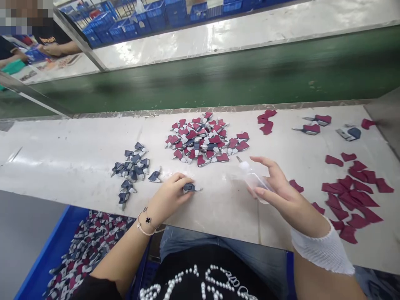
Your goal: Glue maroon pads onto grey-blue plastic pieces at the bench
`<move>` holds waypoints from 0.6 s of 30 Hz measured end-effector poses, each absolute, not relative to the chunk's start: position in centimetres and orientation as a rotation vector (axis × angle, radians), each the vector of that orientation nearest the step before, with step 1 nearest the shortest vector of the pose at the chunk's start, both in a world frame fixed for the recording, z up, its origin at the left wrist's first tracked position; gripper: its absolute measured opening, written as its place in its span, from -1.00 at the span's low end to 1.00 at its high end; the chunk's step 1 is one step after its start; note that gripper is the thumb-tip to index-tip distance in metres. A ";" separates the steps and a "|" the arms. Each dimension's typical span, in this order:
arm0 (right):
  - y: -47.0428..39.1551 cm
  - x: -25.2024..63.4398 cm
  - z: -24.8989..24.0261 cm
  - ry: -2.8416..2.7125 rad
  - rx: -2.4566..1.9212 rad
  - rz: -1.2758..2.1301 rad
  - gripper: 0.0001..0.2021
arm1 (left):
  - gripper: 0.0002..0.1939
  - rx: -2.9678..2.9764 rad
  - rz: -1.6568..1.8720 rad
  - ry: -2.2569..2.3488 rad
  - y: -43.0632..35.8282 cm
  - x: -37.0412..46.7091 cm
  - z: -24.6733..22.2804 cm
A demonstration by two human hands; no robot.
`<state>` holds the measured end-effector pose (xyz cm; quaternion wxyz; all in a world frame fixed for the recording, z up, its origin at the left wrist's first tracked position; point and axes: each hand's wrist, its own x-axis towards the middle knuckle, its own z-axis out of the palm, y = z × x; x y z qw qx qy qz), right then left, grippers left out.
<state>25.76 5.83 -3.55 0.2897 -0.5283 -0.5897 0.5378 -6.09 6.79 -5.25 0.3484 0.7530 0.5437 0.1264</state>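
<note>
Over the table point(78, 158), right hand point(283, 192) holds bottle point(255, 181); 1 blue bin point(46, 255) holds parts point(89, 246).

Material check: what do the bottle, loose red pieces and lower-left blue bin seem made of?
Bottle: probably smooth, clear plastic; its body is see-through.
Loose red pieces: matte, flat, without shine; perhaps foam, rubber or fabric.
Blue bin: likely smooth plastic, judging by its even colour.
</note>
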 end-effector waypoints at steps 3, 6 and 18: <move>5.5 26.8 -2.5 -1.631 -1.359 1.299 -0.57 | -0.74 1.635 0.496 1.308 7.3 -4.3 -4.4; 5.2 28.0 -1.9 -1.727 -1.297 1.151 -0.59 | -0.69 1.236 0.612 1.075 7.7 -2.4 -4.3; 6.0 29.4 -2.0 -1.412 -0.977 1.461 -0.57 | -0.59 0.873 0.365 0.756 9.7 1.9 -4.5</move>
